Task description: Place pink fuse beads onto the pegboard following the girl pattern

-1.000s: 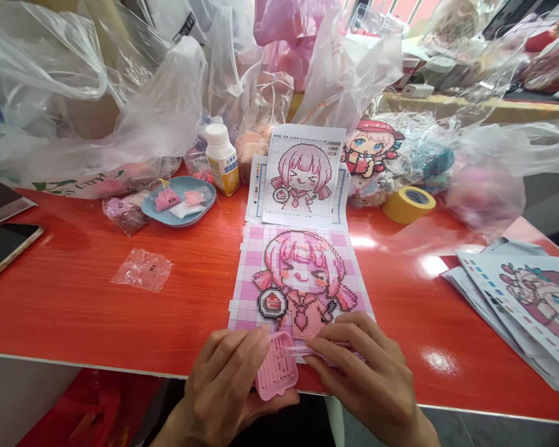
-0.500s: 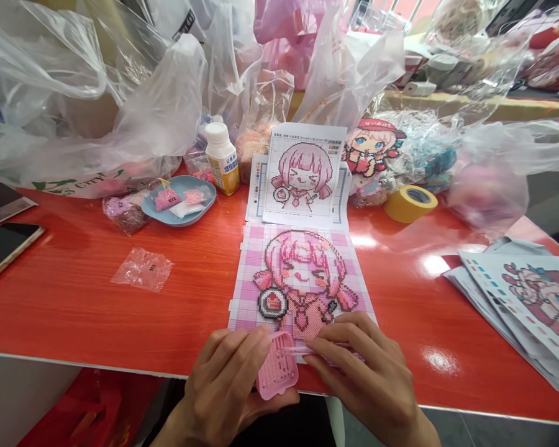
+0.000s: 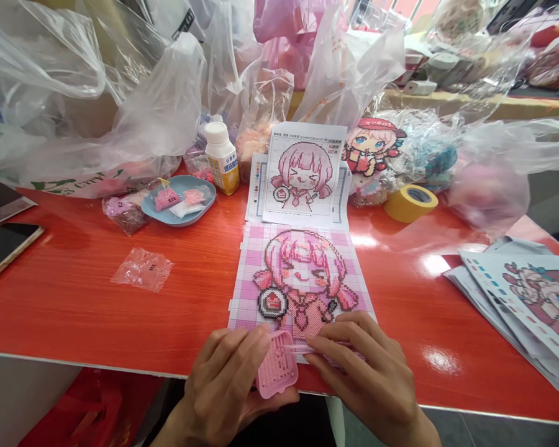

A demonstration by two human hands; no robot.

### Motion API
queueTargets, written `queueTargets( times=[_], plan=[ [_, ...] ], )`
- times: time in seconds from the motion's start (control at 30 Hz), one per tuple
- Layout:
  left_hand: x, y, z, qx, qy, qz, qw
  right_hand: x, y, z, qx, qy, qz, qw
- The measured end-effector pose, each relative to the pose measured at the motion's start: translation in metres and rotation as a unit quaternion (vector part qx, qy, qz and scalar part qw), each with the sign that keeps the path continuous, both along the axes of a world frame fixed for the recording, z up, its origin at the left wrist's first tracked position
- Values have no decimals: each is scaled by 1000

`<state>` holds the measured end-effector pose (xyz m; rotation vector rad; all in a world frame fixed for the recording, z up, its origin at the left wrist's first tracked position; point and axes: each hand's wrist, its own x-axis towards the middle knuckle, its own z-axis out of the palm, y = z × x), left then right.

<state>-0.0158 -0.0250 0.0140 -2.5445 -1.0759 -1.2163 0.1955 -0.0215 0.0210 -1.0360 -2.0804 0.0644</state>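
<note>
My left hand (image 3: 230, 375) grips a small pink slotted bead tray (image 3: 278, 366) at the table's front edge, tilted toward me. Between the fingers of my right hand (image 3: 366, 366) is a pair of pale pink tweezers (image 3: 295, 349), whose tips reach over the tray's slots. Whether the tips pinch a bead is too small to tell. Just beyond both hands lies a gridded pegboard (image 3: 242, 273) bearing a fuse-bead picture of a pink-haired figure (image 3: 302, 273). Behind it, a printed pattern sheet (image 3: 305, 177) shows the same figure.
A blue plate (image 3: 200, 214) with small bead packets and a white-and-yellow bottle (image 3: 221, 158) stand at the back left. Nearer lies a clear bag (image 3: 142, 270). Yellow tape (image 3: 410, 203) sits back right, printed sheets (image 3: 522, 304) at right, a phone (image 3: 9, 251) at left. Plastic bags crowd the back.
Very little differs. Both hands, the tray and the tweezers stay in nearly the same place, with only slight shifts.
</note>
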Motion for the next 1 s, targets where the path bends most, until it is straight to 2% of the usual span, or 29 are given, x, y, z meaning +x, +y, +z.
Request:
queueTargets(
  times=[0.37, 0.6, 1.0],
  plan=[
    [-1, 1, 0, -1, 0, 3, 1000, 1, -1, 2, 11, 9, -11, 1000],
    [-3, -2, -4, 4, -9, -32, 999, 0, 4, 2, 28, 29, -79, 996],
    [-8, -6, -3, 23, 37, -52, 998, -3, 3, -5, 11, -2, -82, 997]
  ],
)
